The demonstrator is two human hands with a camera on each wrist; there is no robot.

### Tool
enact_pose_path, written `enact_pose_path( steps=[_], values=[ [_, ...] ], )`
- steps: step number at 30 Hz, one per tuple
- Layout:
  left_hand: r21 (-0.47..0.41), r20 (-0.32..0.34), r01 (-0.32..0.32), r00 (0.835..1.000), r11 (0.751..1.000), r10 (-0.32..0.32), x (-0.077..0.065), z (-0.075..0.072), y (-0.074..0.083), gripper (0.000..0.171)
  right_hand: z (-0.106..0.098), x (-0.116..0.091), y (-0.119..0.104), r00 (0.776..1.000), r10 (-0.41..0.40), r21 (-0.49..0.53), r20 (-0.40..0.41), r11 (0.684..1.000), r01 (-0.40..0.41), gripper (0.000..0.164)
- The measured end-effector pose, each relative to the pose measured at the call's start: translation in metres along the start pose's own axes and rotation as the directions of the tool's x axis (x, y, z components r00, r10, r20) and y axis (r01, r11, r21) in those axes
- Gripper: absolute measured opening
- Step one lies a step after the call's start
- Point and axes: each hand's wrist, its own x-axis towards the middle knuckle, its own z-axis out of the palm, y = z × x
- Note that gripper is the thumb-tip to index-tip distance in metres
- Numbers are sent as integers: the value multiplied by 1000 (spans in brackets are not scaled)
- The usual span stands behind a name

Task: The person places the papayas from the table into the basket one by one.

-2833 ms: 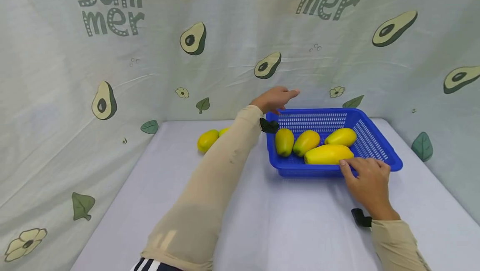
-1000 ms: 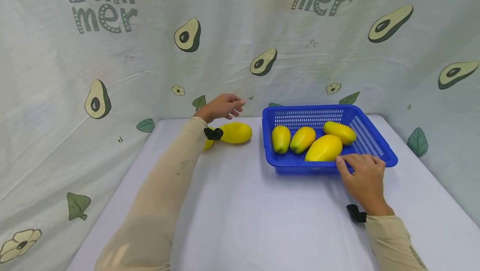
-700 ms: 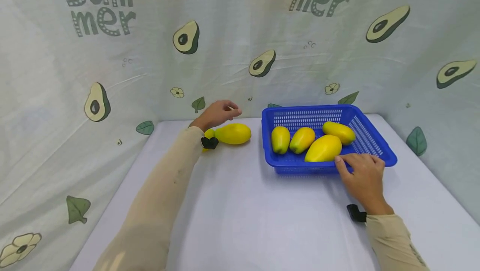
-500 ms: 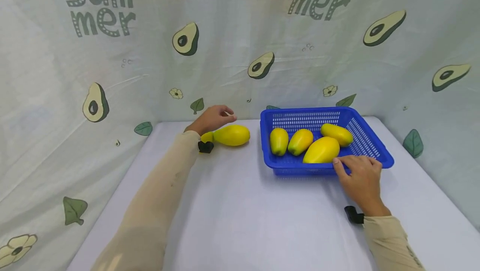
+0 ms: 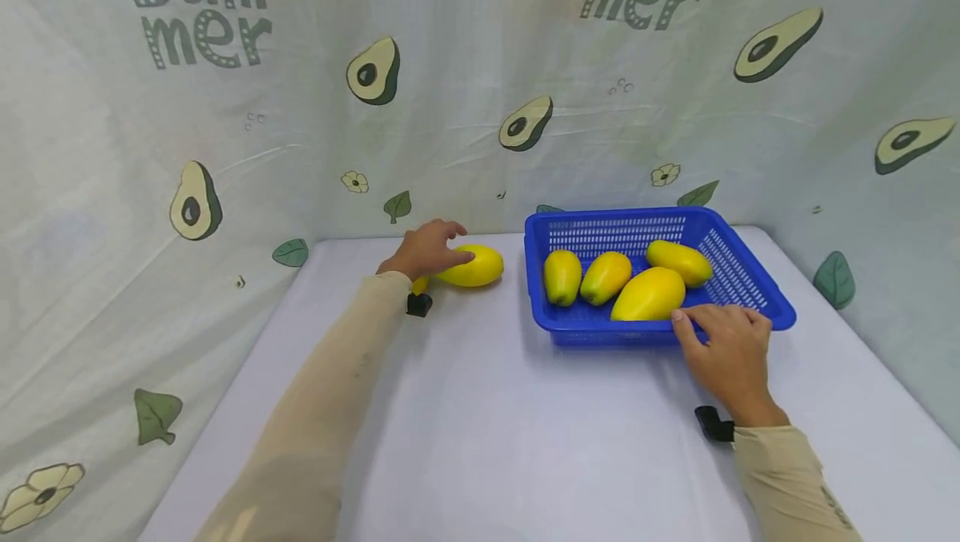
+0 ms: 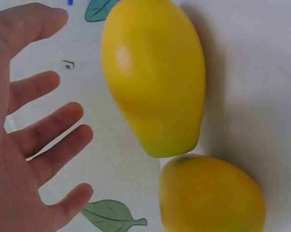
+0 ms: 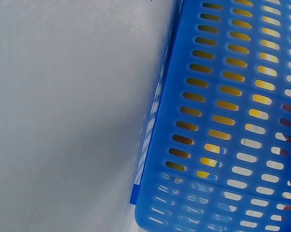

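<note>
Two yellow papayas lie at the back left of the table: one [image 5: 480, 265] on the right, the other [image 6: 213, 198] mostly hidden by my left wrist in the head view. My left hand [image 5: 427, 248] hovers right over them, thumb and fingers spread. In the left wrist view its palm and fingertips stand beside the papayas, apart from them. My right hand [image 5: 727, 354] grips the front rim of a blue plastic basket [image 5: 592, 333], fingers reaching over the edge; parts of them show through the slots in the right wrist view. Several papayas [image 5: 648, 295] lie inside.
A white cloth covers the table [image 5: 480, 425]. Behind it and along both sides hangs a pale curtain [image 5: 450, 150] printed with avocados and leaves. The basket stands at the back right, its slotted wall [image 7: 222, 116] close in the right wrist view.
My left hand has left the basket's left side, moved left and sunk towards the two papayas. Inside the basket, the front and back right papayas have turned. The right hand stays at the rim.
</note>
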Motion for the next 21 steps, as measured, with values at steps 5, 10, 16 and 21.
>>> enact_pose_path(
  steps=[5,10,16,21],
  values=[
    [113,1,4,1000,994,-4,3,6,5,60,0,0,2,1000,-1,1,-3,1000,1,30],
    [201,38,1,999,980,-9,9,12,8,66,1,-1,1,1000,2,1,0,1000,-2,30],
    [201,74,0,997,980,-15,13,18,11,73,1,-2,0,1000,7,-3,-1,1000,-7,30],
    [187,72,-1,997,982,-13,16,22,12,73,-2,-2,0,1000,-1,-3,-3,1000,1,29]
  ],
)
